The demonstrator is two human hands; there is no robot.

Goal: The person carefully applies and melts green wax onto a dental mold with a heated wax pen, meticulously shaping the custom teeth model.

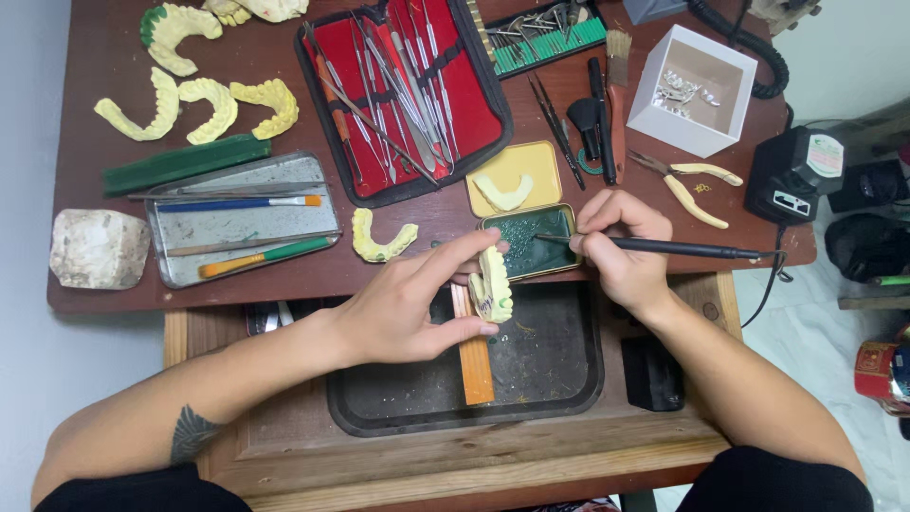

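Observation:
My left hand point(409, 301) pinches a pale yellow dental cast point(492, 284) between thumb and fingers, holding it upright over a black tray point(559, 379). My right hand point(621, 245) grips a thin black corded tool point(682, 249) like a pen. Its tip rests in a small open tin of green wax point(526, 242), just right of the cast. The tin's yellow lid point(517, 171), behind it, holds another cast piece.
A red-lined case of metal instruments point(403, 90) lies open at the back. Several yellow casts point(204, 104) sit at the left, near a metal tray of brushes point(242, 223) and a white stone point(98, 248). A white box point(692, 90), pliers point(690, 180) and a black device point(794, 175) stand at the right.

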